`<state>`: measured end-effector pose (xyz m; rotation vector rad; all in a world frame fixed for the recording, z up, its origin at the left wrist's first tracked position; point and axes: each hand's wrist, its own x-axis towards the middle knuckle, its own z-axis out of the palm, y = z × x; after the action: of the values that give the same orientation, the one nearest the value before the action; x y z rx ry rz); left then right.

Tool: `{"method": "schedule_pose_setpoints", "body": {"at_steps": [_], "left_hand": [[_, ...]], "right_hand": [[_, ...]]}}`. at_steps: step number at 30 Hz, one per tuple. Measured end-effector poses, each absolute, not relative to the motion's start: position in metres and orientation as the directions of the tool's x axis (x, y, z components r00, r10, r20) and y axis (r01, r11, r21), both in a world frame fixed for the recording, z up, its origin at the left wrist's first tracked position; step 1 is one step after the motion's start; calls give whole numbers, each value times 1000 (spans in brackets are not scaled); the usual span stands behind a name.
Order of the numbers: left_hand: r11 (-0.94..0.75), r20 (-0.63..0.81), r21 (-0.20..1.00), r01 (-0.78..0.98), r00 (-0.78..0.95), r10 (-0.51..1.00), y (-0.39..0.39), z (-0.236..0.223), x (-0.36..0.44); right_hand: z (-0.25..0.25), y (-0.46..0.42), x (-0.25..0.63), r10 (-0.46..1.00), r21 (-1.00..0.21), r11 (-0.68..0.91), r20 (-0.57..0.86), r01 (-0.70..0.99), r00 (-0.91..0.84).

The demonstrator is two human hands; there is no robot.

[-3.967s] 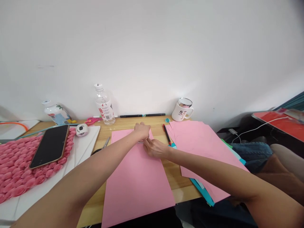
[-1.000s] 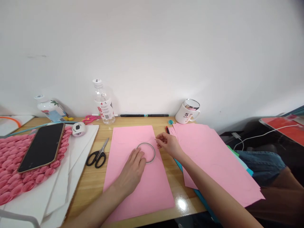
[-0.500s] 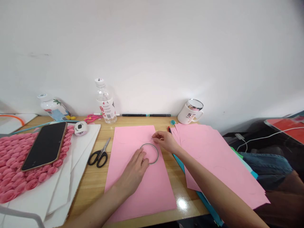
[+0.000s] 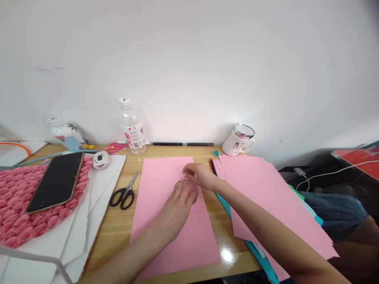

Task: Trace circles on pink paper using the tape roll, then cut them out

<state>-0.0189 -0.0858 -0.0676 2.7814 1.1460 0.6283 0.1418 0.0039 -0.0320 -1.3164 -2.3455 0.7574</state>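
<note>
A pink paper sheet [image 4: 174, 236] lies lengthwise before me, with faint curved lines near its top. On it rests a thin grey ring [image 4: 196, 193], partly covered by my left hand [image 4: 174, 211]. That hand lies palm down, its fingers stretched over the ring's left side and middle. My right hand [image 4: 199, 176] is just beyond the ring's far edge. Its thumb and fingers are pinched together, and whatever thin thing they hold is too small to make out. Scissors [image 4: 126, 193] with black handles lie left of the sheet.
Loose pink sheets [image 4: 266, 201] are piled at the right beside a red-and-black pen [image 4: 213, 165]. A white mug [image 4: 237, 142] and a clear bottle [image 4: 134, 134] stand by the wall. Leftward, a phone [image 4: 56, 181] rests on pink paper rosettes [image 4: 38, 232].
Four seconds ago both hands met near the sheet's top; the ring has since come nearer. Over the last second my right hand has moved left along its far edge, and my left fingers further over it.
</note>
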Motion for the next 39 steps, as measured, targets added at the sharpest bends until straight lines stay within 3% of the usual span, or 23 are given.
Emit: {"method": "schedule_pose_setpoints", "body": {"at_steps": [6,15,25,39], "left_hand": [[-715,280,114,690,668,689,-84,-71,-17],[-719,265,72,691,682,682,-83,-68,-15],[-735,266,47,677,701,662,-81,-68,-16],[-730,96,60,681,724,683,-77,-52,-17]], "right_hand": [[-25,13,129,783,-550,527,18,648,-622],[-8,16,111,645,-413,657,-125,631,-754],[-10,33,105,431,-306,829,-185,468,-883],[-12,31,139,581,-302,713,-251,632,-775]]}}
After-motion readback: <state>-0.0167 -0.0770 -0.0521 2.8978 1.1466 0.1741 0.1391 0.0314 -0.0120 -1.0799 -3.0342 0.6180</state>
